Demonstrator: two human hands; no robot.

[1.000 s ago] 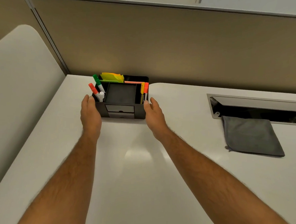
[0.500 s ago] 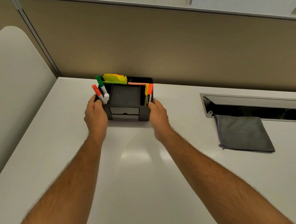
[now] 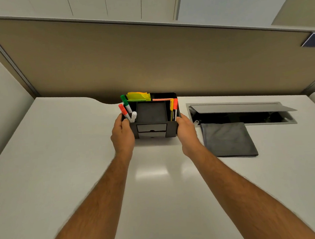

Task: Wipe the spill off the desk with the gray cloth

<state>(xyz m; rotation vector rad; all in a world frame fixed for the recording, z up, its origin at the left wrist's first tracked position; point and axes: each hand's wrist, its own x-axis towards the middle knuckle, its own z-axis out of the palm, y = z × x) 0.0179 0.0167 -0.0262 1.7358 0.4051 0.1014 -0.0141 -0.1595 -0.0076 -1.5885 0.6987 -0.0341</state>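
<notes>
Both hands now clamp organizer (image 3: 151, 123) sides.

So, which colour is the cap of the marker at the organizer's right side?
Orange-red: the cap shows clearly in the head view.

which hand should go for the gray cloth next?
Likely right. The gray cloth lies just beside the right hand; the left hand is across the black organizer, which both hands grip.
</notes>
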